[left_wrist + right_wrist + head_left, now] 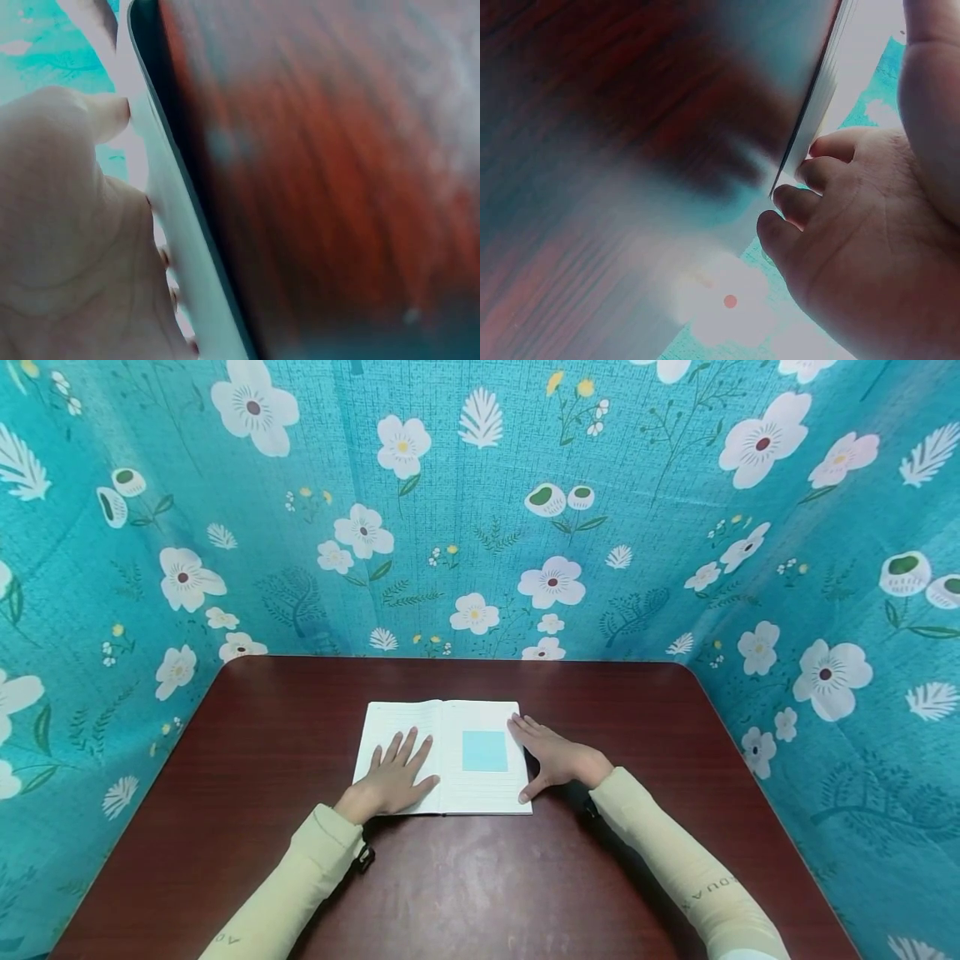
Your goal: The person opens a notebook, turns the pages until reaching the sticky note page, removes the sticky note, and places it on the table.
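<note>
An open notebook (459, 717) with lined white pages lies on the table. On its right page is a pale blue square (484, 752), which looks like a sticky note. My left hand (388, 782) rests on the left page, fingers spread; the left wrist view shows that hand (60, 225) beside the notebook's thick page edge (169, 165). At the right page's outer edge, my right hand (555, 756) touches with extended fingers, thumb apart near the lower corner. In the right wrist view, the hand (862, 217) is by the notebook's edge (817, 105); neither hand grips anything.
The dark reddish-brown table (480, 885) has a glossy top and rounded far corners. Behind it and at both sides hangs a turquoise floral curtain (450, 527). A small black device (364, 858) sits at the left wrist, under the sleeve cuff.
</note>
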`<action>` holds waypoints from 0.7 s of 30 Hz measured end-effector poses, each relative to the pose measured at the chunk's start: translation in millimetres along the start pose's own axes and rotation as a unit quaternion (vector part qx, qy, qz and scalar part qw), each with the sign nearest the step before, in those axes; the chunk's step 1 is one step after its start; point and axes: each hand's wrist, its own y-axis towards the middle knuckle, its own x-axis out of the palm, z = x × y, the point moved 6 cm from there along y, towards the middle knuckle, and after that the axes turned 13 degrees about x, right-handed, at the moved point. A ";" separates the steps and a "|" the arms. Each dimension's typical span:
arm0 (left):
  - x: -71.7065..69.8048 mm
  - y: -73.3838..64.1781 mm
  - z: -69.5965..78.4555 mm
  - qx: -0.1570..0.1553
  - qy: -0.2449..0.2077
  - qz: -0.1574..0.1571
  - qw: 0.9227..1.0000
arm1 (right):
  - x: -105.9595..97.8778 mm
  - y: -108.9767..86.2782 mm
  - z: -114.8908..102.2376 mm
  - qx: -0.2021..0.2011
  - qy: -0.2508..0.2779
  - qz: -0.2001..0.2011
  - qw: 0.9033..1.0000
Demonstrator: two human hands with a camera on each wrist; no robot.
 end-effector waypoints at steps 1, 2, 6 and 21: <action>0.3 -0.1 -0.5 0.000 -0.001 -0.002 1.000 | 0.0 0.0 -0.3 0.000 0.000 0.000 1.000; 0.5 -0.3 -0.9 0.001 -0.004 -0.001 1.000 | -0.1 -0.1 -0.6 0.000 -0.001 0.001 1.000; 1.3 -1.1 -2.2 0.002 -0.009 -0.004 1.000 | -0.4 -0.5 -1.4 -0.001 -0.001 0.001 1.000; -1.5 -4.4 1.7 0.010 -0.019 0.024 0.999 | -0.3 2.0 -0.2 -0.002 -0.005 0.000 1.000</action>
